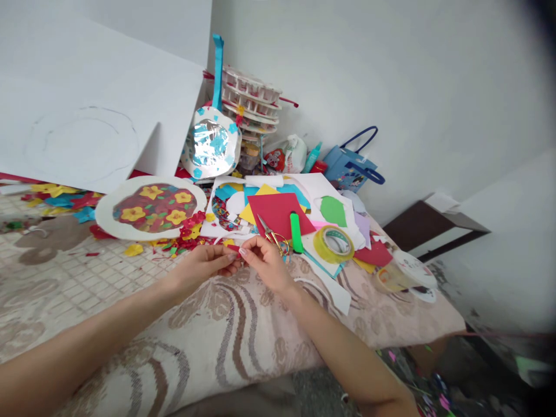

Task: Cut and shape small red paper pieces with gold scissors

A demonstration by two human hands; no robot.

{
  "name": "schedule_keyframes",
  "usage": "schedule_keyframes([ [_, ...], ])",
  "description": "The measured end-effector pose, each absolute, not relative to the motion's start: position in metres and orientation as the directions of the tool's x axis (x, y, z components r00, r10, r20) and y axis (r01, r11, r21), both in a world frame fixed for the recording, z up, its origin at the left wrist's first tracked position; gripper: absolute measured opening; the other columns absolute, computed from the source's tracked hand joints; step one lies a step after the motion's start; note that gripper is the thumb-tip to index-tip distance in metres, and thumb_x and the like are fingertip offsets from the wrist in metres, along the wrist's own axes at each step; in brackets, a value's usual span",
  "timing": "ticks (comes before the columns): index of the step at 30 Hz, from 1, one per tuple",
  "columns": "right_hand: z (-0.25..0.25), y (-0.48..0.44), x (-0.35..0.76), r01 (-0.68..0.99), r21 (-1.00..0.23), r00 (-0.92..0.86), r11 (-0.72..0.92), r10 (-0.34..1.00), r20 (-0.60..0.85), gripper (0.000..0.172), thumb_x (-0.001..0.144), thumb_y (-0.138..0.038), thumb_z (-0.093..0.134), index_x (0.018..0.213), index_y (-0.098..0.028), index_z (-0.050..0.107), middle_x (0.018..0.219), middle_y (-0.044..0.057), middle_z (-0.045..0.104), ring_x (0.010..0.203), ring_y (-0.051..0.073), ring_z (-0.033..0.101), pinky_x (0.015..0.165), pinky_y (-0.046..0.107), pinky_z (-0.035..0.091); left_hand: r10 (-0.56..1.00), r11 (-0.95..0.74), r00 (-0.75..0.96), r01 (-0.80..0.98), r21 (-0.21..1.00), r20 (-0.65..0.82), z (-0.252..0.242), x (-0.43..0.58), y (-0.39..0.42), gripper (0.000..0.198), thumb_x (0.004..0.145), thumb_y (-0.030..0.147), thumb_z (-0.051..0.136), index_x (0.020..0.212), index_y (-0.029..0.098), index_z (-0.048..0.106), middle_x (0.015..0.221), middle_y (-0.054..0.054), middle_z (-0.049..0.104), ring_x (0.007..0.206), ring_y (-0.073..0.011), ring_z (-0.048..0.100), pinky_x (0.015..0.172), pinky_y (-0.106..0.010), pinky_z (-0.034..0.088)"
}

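My left hand [220,259] and my right hand [266,260] meet above the near part of the table, fingers closed on a small piece of red paper [234,248]. Most of that piece is hidden by my fingertips. Just beyond my right hand lie gold-handled scissors [274,236], blades over a red paper square [278,211]. A bright green cutter-like tool [296,233] rests beside them. Left of my hands is a white oval frame [104,211] with yellow paper flowers [152,191] on a clear, red-toned middle. Red paper flowers [193,226] lie at its right edge.
A roll of yellowish tape [319,243] sits on papers to the right. Behind stand a white round mirror-like piece [211,142], a tiered rack [252,98] and a blue bag [347,165]. White board [87,75] leans at the back left. Patterned cloth [195,336] covers the table.
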State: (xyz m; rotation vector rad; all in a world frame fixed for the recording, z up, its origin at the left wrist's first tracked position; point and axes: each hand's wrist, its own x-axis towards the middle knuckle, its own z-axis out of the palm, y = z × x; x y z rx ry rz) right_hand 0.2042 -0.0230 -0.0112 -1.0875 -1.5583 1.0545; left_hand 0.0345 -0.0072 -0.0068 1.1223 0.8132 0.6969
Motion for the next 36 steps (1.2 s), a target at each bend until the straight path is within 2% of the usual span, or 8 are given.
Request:
schedule_keyframes([
  [9, -0.014, -0.023, 0.202, 0.175, -0.941, -0.182, 0.289, 0.949, 0.257, 0.012, 0.082, -0.031, 0.053, 0.080, -0.019, 0.051, 0.076, 0.000, 0.053, 0.069, 0.013, 0.052, 0.064, 0.026, 0.043, 0.834, 0.333, 0.498, -0.112, 0.936, -0.237, -0.006, 0.036, -0.009, 0.029, 0.064, 0.039, 0.072, 0.075, 0.013, 0.065, 0.077, -0.006, 0.067, 0.068, -0.0137, 0.059, 0.068, -0.027, 0.046],
  [18, -0.022, -0.023, 0.201, 0.221, -0.921, -0.167, 0.321, 0.943, 0.289, 0.009, 0.085, -0.028, 0.048, 0.082, -0.020, 0.048, 0.080, 0.001, 0.053, 0.073, 0.013, 0.053, 0.068, 0.026, 0.046, 0.882, 0.198, 0.449, -0.074, 0.977, -0.145, -0.014, 0.039, -0.012, 0.027, 0.070, 0.042, 0.066, 0.074, 0.015, 0.064, 0.073, -0.002, 0.065, 0.066, -0.0119, 0.055, 0.065, -0.022, 0.045],
  [23, -0.021, -0.022, 0.201, 0.259, -0.901, -0.167, 0.347, 0.935, 0.312, 0.007, 0.084, -0.026, 0.047, 0.081, -0.020, 0.047, 0.080, 0.001, 0.053, 0.072, 0.013, 0.052, 0.067, 0.026, 0.045, 0.875, 0.198, 0.460, -0.059, 0.978, -0.150, -0.014, 0.039, -0.013, 0.027, 0.073, 0.042, 0.063, 0.076, 0.015, 0.064, 0.075, -0.002, 0.065, 0.068, -0.0124, 0.056, 0.067, -0.023, 0.046],
  [28, -0.019, -0.024, 0.199, 0.282, -0.879, -0.164, 0.383, 0.922, 0.350, 0.007, 0.084, -0.025, 0.047, 0.080, -0.019, 0.047, 0.080, 0.001, 0.053, 0.073, 0.013, 0.052, 0.068, 0.026, 0.044, 0.884, 0.157, 0.448, -0.011, 0.988, -0.135, -0.015, 0.039, -0.012, 0.024, 0.069, 0.039, 0.067, 0.076, 0.016, 0.065, 0.072, -0.002, 0.063, 0.066, -0.0130, 0.055, 0.062, -0.023, 0.045],
  [33, -0.021, -0.025, 0.197, 0.267, -0.893, -0.151, 0.362, 0.931, 0.332, 0.008, 0.083, -0.027, 0.049, 0.081, -0.019, 0.049, 0.079, 0.001, 0.053, 0.072, 0.013, 0.052, 0.066, 0.025, 0.044, 0.895, 0.134, 0.431, -0.003, 0.991, -0.119, -0.017, 0.039, -0.012, 0.022, 0.069, 0.037, 0.067, 0.073, 0.015, 0.065, 0.068, -0.001, 0.062, 0.063, -0.0126, 0.055, 0.060, -0.022, 0.044],
  [36, -0.021, -0.023, 0.198, 0.190, -0.936, -0.130, 0.295, 0.953, 0.274, 0.012, 0.083, -0.031, 0.051, 0.081, -0.019, 0.050, 0.075, 0.000, 0.053, 0.068, 0.012, 0.052, 0.064, 0.025, 0.044, 0.905, 0.142, 0.407, -0.007, 0.990, -0.126, -0.014, 0.039, -0.013, 0.021, 0.068, 0.036, 0.067, 0.072, 0.015, 0.064, 0.066, -0.001, 0.062, 0.062, -0.0129, 0.055, 0.060, -0.023, 0.045],
])
